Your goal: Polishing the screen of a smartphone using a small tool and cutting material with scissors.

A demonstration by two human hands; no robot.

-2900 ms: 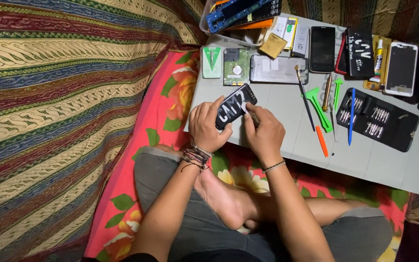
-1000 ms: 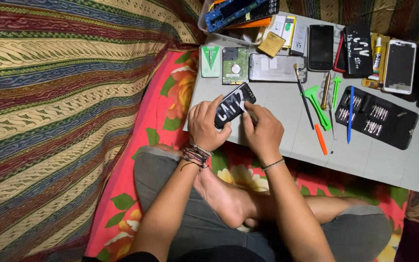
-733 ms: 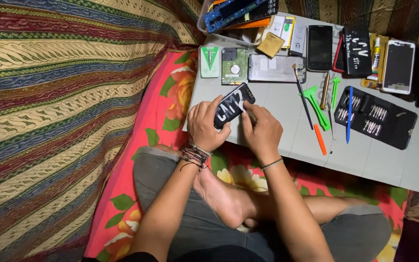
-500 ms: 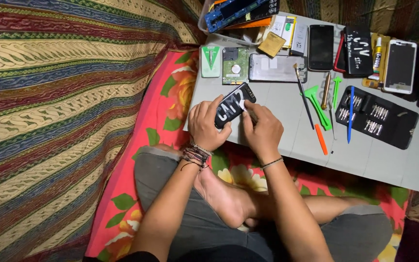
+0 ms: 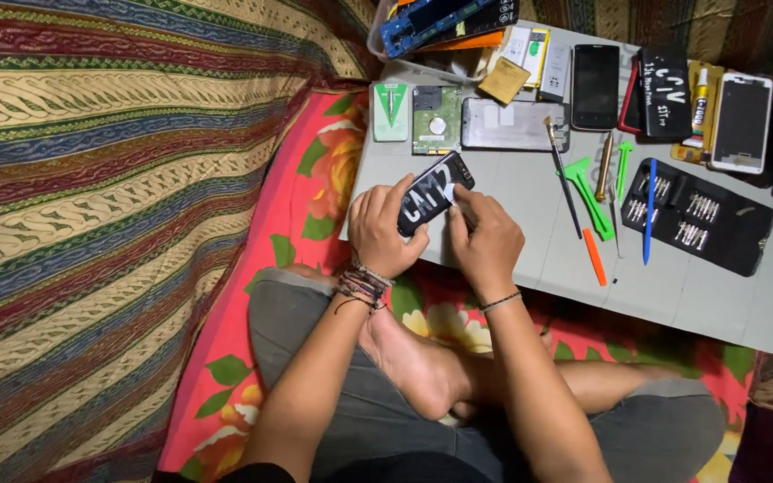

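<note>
phone (image 5: 434,191): black back with white scrawled marks
desk (image 5: 530,241): plain pale grey
blanket (image 5: 118,179): woven stripes of cream, maroon, green and blue with wavy bands
mat (image 5: 315,206): red with large yellow flowers and green leaves
tool case (image 5: 698,216): black with silver bits
pry tools (image 5: 590,183): bright green
stylus (image 5: 649,210): blue
shorts (image 5: 315,358): grey
wrist bands (image 5: 364,286): dark mixed strands on the left hand

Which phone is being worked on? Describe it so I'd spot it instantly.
Start at the grey board over the person's lap. At its near left edge, both hands grip a small black phone. Unlike the phones lying flat along the far edge, it is tilted and has white scrawl across it.
</note>
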